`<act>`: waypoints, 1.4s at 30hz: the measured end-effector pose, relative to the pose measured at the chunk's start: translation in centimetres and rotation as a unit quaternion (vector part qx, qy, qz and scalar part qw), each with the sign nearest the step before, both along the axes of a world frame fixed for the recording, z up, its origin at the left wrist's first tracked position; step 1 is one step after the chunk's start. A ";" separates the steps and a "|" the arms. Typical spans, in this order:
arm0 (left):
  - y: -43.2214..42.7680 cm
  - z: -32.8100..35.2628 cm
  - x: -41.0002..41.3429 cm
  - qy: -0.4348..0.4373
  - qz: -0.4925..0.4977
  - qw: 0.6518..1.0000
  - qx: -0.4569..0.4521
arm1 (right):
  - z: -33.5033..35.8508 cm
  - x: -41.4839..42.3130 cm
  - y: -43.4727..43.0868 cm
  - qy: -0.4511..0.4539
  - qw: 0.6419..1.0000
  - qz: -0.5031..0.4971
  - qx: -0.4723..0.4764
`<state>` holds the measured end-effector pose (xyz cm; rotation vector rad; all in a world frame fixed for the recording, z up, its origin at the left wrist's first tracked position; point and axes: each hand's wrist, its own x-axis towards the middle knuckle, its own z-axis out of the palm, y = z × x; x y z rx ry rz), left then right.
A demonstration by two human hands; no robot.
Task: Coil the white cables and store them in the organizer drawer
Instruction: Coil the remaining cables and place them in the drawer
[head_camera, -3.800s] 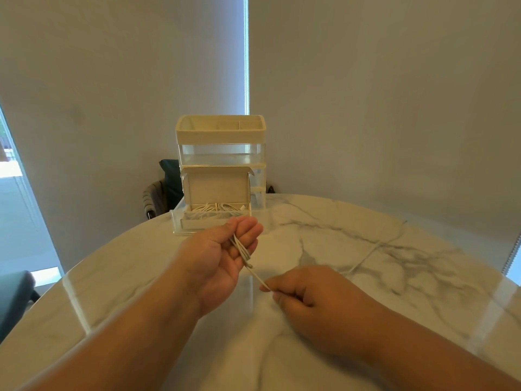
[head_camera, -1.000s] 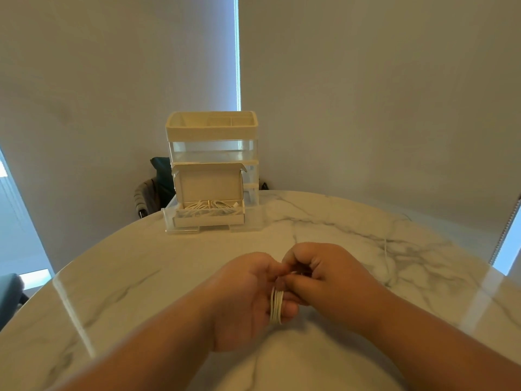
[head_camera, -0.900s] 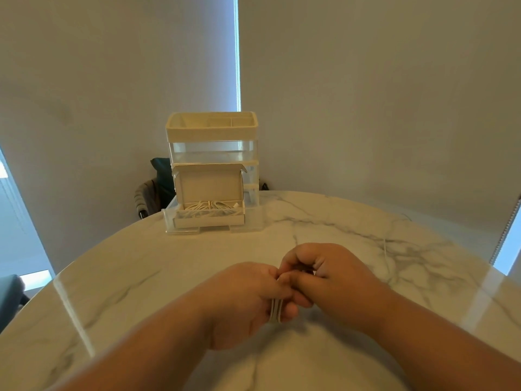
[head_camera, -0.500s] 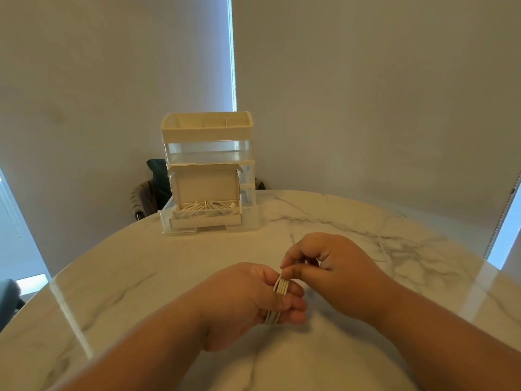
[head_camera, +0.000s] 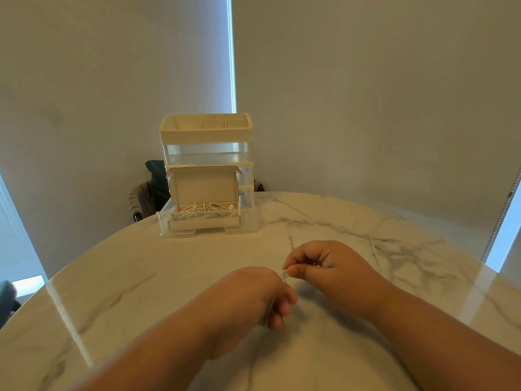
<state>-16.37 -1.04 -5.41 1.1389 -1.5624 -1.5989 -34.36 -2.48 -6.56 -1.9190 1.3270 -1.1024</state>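
White cable [head_camera: 270,307], wound into a small coil, sits in the left hand [head_camera: 251,294], whose fingers curl round it, in front of the organizer [head_camera: 205,131] on the worktop [head_camera: 141,277]. The right hand [head_camera: 329,266] pinches the cable's end. The organizer's open drawer [head_camera: 204,223] holds more coils.

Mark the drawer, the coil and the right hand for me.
drawer [head_camera: 248,222]: head view, clear front wall, right end.
coil [head_camera: 283,276]: head view, pale loops at its top end.
right hand [head_camera: 331,263]: head view, back of the hand.
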 end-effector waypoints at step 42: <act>-2.4 1.9 1.6 0.396 0.207 0.888 0.107 | 0.2 4.5 2.4 0.240 0.968 0.079 -0.005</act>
